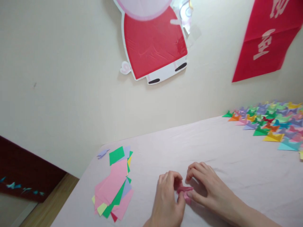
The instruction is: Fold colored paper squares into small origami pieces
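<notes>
While fingers [169,177] pinch it, pink fold [185,189] half-hidden

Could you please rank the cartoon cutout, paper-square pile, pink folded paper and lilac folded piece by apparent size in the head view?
1. cartoon cutout
2. paper-square pile
3. pink folded paper and lilac folded piece look alike; left hand and right hand partly hide the pink one.

A cream wall [59,78] carries a cartoon cutout [153,44] in a red dress and a red banner [262,47]. Pale cloth covers the desk [236,164]; wooden floor [47,208] shows lower left, beside a dark red panel [23,170].
</notes>
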`<state>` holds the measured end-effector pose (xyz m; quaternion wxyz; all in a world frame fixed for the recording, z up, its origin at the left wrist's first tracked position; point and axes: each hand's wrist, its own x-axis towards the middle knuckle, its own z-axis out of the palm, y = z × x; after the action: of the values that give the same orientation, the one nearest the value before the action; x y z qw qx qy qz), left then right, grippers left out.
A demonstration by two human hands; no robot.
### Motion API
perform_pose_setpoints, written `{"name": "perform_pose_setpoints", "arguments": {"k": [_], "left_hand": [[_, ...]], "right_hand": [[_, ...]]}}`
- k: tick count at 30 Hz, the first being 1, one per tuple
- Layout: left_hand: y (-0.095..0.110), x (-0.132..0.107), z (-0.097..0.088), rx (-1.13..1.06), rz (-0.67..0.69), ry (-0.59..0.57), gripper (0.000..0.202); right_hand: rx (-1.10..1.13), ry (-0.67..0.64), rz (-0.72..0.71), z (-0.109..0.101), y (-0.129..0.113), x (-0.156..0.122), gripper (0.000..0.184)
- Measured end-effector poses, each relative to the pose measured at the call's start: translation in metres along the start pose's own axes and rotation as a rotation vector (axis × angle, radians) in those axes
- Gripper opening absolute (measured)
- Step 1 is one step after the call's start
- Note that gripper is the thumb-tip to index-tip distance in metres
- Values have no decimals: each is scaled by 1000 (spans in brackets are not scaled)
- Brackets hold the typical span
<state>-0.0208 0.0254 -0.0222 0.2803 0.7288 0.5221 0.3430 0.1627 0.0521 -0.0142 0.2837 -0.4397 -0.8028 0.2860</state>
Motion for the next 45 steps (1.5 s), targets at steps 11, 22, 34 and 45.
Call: {"name": "perform_pose_setpoints", "arguments": {"k": [11,22,34,45], "left_hand": [[1,6,-8,-19,135,56,38],[-14,-8,-4,512,617,85,36],[-12,-8,-1,602,692,153,24],[-10,-8,-1,618,692,173,26]], "right_hand": [[-206,157,-381,3,5,1,15],[-226,-91,-259,-22,16,-4,13],[-75,-147,-138,-24,16,6,14],[-101,-99,11,-10,8,18,17]]}}
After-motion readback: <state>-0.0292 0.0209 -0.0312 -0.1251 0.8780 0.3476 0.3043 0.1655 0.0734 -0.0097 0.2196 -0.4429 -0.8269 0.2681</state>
